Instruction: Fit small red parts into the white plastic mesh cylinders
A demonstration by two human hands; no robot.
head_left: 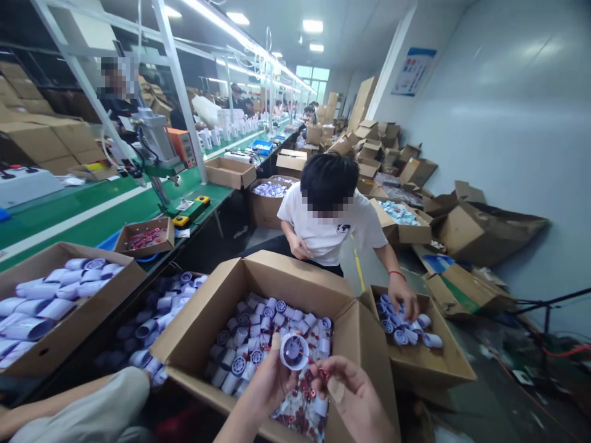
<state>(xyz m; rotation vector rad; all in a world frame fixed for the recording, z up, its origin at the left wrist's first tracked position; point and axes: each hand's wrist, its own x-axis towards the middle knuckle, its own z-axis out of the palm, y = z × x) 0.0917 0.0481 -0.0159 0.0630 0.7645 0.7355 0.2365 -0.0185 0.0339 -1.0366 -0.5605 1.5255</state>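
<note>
Above a big open carton [295,271], my left hand [270,381] is closed round a white plastic cylinder [294,351]. The cylinder's open end faces me, and a dark round part sits inside it. Just to the right, my right hand [353,391] pinches a small red part [323,373]; thin red wires seem to run from it toward the cylinder. Pale finger covers wrap digits on both hands. Below lie many similar white cylinders [239,366], some showing slotted ends, along with a heap of small red parts [302,400].
Opposite, a co-worker in a white shirt [330,231] reaches into a smaller carton [436,363] of cylinders. At left are another carton [28,363] of cylinders and a box of red pieces [146,237] beside the green conveyor line [138,206]. Someone's knee [106,409] is at lower left.
</note>
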